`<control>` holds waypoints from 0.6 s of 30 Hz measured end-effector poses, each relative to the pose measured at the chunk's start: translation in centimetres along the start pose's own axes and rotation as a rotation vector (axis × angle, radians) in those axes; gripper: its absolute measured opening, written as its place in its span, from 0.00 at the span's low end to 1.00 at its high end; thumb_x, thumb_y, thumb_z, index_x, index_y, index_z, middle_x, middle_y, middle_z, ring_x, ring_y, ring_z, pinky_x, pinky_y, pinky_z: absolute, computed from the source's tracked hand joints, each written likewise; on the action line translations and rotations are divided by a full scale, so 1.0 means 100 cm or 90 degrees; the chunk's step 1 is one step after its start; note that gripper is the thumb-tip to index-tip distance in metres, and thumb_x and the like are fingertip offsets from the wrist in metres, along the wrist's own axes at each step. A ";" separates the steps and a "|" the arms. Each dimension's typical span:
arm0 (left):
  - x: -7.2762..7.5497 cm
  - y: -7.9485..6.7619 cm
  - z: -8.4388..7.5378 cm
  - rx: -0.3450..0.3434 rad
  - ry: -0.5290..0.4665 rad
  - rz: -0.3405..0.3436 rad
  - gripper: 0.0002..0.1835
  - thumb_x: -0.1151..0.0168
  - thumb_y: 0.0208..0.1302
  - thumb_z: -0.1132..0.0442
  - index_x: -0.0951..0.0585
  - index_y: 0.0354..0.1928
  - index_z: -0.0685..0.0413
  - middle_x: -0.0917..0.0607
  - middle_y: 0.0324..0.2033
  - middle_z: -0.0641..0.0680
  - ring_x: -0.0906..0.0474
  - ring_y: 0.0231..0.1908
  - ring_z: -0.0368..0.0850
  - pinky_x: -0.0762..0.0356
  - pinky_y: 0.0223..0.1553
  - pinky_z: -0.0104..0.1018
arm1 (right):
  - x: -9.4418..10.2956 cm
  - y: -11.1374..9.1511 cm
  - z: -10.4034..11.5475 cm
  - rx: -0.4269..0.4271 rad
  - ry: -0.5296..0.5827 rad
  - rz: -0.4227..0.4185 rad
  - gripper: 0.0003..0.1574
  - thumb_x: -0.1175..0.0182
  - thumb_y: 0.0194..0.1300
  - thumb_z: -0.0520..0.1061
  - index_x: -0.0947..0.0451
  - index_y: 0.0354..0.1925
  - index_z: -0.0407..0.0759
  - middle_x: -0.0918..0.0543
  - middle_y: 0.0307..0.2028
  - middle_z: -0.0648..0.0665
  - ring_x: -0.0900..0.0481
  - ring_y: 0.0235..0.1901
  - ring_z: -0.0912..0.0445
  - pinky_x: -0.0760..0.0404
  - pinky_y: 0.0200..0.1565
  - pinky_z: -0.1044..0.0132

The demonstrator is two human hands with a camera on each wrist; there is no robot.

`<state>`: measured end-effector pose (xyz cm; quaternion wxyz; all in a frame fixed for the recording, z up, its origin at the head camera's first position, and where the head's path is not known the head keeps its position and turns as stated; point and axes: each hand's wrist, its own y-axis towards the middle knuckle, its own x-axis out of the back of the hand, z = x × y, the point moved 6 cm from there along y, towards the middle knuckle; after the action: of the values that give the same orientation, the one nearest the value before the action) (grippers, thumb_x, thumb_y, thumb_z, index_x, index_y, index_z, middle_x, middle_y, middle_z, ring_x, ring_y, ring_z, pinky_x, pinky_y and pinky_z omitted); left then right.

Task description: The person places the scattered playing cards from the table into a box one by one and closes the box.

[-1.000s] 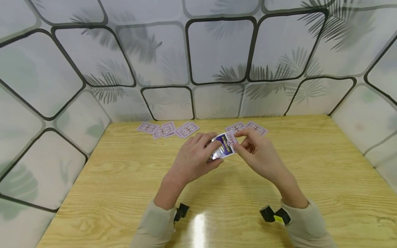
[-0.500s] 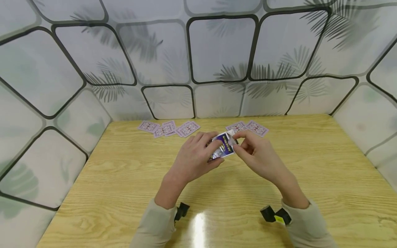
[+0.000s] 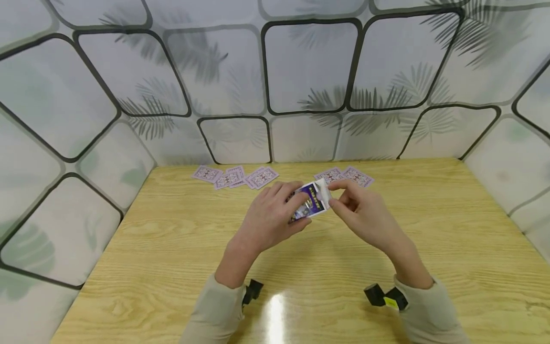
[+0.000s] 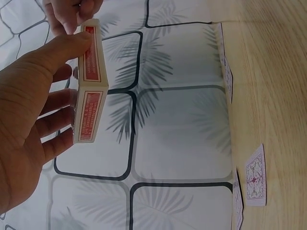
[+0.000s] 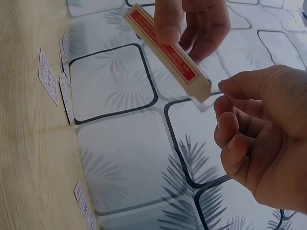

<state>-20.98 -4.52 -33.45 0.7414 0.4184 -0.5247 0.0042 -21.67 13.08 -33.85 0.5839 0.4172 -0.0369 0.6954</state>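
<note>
My left hand (image 3: 268, 215) grips a small card box (image 3: 312, 200), its thumb along one narrow side and its fingers behind. The front is purple with yellow lettering; narrow sides bear red labels, plain in the left wrist view on the box (image 4: 91, 91). A white flap (image 3: 323, 192) stands out from the end facing my right hand (image 3: 365, 210). The right thumb and index finger are bent, their tips spaced apart at the edge of that flap. In the right wrist view, a slight gap shows between the box (image 5: 172, 57) and the right hand (image 5: 268, 129).
Along the back edge of the wooden table (image 3: 172, 267), several purple-backed cards (image 3: 229, 177) overlap at left. Two more cards (image 3: 357, 177) lie behind the right hand. A patterned cloth wall (image 3: 240, 71) rises behind and on both sides.
A purple-patterned card back showed at the box's end a second ago; the white flap shows there now. The right hand has shifted slightly right, and the left still holds the box.
</note>
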 end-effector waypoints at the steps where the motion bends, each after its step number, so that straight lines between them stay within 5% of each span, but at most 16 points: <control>1: 0.000 0.000 0.001 0.001 -0.001 -0.001 0.23 0.25 0.55 0.49 0.21 0.47 0.51 0.18 0.53 0.57 0.19 0.49 0.52 0.18 0.45 0.42 | 0.002 0.000 -0.002 -0.005 0.000 -0.004 0.13 0.39 0.67 0.33 0.23 0.50 0.37 0.25 0.23 0.51 0.33 0.18 0.62 0.31 0.21 0.69; 5: 0.002 0.000 0.003 0.005 -0.007 -0.008 0.23 0.25 0.55 0.49 0.22 0.47 0.52 0.18 0.52 0.58 0.19 0.49 0.52 0.18 0.46 0.43 | 0.011 0.002 -0.021 -0.042 -0.009 -0.028 0.11 0.40 0.69 0.36 0.22 0.50 0.37 0.23 0.25 0.48 0.30 0.20 0.60 0.30 0.22 0.68; 11: 0.005 0.000 0.005 0.010 -0.009 -0.006 0.22 0.26 0.56 0.49 0.21 0.46 0.51 0.18 0.53 0.58 0.20 0.50 0.52 0.18 0.46 0.44 | 0.025 0.000 -0.068 -0.181 -0.079 -0.021 0.16 0.47 0.74 0.45 0.24 0.52 0.36 0.19 0.35 0.40 0.25 0.31 0.52 0.27 0.29 0.66; 18: 0.005 -0.002 0.005 0.015 -0.012 0.003 0.21 0.27 0.57 0.49 0.21 0.47 0.51 0.18 0.53 0.57 0.20 0.50 0.51 0.19 0.48 0.43 | 0.030 0.001 -0.117 -0.268 -0.111 0.032 0.22 0.50 0.74 0.45 0.26 0.55 0.28 0.21 0.48 0.30 0.23 0.46 0.38 0.23 0.42 0.49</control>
<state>-21.05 -5.12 -33.11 0.7312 0.4260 -0.5327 0.0084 -27.93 21.64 -39.51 0.6351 0.3437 -0.2417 0.6481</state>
